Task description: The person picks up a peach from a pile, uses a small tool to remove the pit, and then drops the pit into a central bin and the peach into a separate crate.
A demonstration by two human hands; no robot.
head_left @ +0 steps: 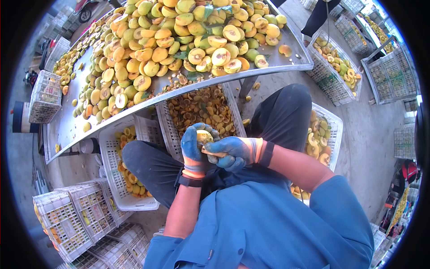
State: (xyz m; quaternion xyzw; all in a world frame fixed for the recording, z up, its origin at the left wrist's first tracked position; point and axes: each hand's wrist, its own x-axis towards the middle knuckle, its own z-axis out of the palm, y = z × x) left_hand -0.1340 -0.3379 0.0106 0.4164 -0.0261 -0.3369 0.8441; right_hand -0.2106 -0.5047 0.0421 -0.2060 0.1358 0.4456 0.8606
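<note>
In front of my lap my left hand (191, 146), in a blue-coated glove with an orange cuff, is closed around a yellow peach (204, 136). My right hand (232, 151), gloved the same way, is closed against the fruit's near side. Whatever its fingers grip is hidden. Just beyond both hands, between my knees, stands a white crate (169, 130) holding many brownish-yellow fruit pieces (197, 110). A large heap of whole and halved peaches (152, 54) lies on the metal table (286, 60) above it, with loose pits and leaves near its edge.
A white crate of cut fruit (115, 177) stands by my left leg, another (338, 130) by my right. Stacked crates (71, 219) fill the lower left. A filled crate (333, 89) sits past the table's right corner. The table's metal rim (201, 84) runs above my knees.
</note>
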